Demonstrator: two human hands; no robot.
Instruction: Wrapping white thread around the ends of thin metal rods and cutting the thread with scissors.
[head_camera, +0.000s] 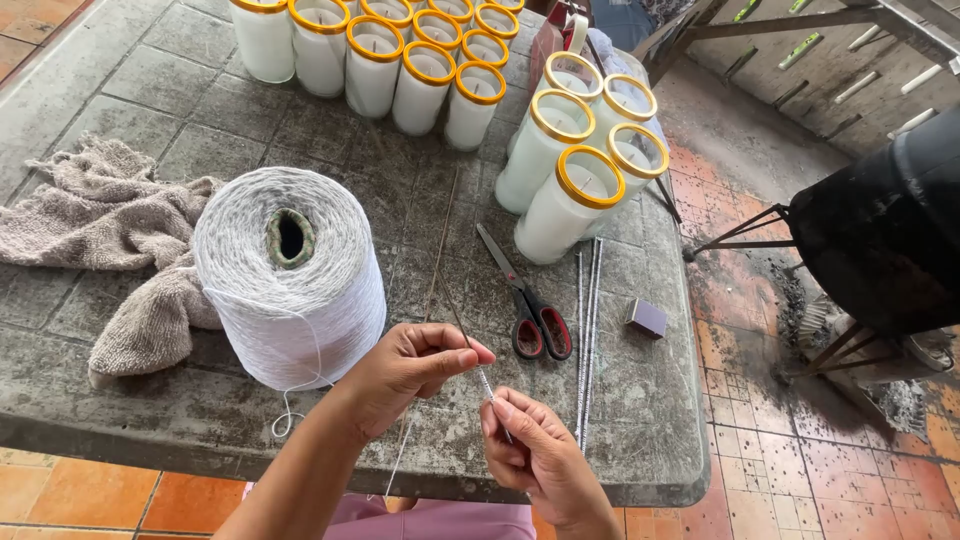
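My left hand (408, 370) pinches a thin metal rod (462, 330) wound with white string, near the table's front edge. My right hand (533, 452) grips the lower end of the same rod, just below and to the right. A big spool of white string (290, 275) stands to the left of my hands, and a loose strand hangs from it over the table edge. Red-handled scissors (527, 305) lie just beyond my hands. Several string-wrapped rods (588, 330) lie beside the scissors.
The grey stone table (120, 400) carries a rumpled beige towel (110, 230) at left, many white candles in gold-rimmed glasses (400, 60) at the back, a leaning group of candles (575, 170) and a small matchbox (647, 317). A black drum on a stand (880, 240) is at right.
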